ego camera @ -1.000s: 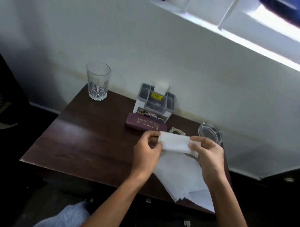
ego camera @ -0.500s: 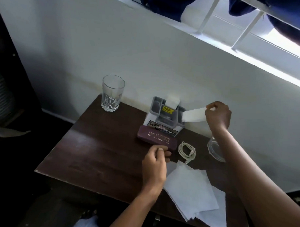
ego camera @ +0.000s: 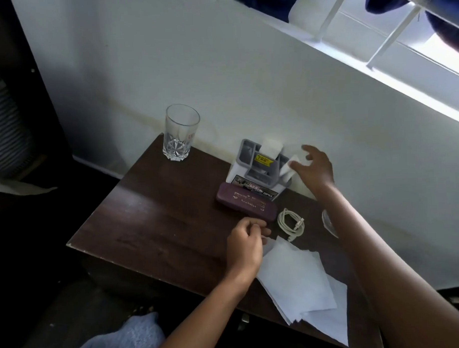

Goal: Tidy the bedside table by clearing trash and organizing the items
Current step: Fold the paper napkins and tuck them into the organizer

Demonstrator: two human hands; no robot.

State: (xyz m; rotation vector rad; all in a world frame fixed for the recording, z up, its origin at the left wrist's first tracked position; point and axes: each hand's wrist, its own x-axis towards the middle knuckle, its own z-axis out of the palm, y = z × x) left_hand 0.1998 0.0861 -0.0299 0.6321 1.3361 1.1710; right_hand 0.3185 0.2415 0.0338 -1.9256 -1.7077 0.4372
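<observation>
Spreading the right hand [ego camera: 311, 168] wide just right of the organizer [ego camera: 244, 150], beside the folded tissue [ego camera: 288, 168] standing at its right edge. Curling the left hand [ego camera: 245, 247] in front of the organizer, past the case [ego camera: 246, 202], at the tissue stack's [ego camera: 297, 280] corner; grip impossible to tell. Showing open table [ego camera: 159, 215] left of the organizer, out to the glass [ego camera: 180, 134] at the back edge.

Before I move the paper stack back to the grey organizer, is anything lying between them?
Yes. A maroon case lies flat along the grey organizer's front, and a coiled white cable sits just beyond the paper stack's far corner. The right hand hovers at the organizer's right side.
</observation>
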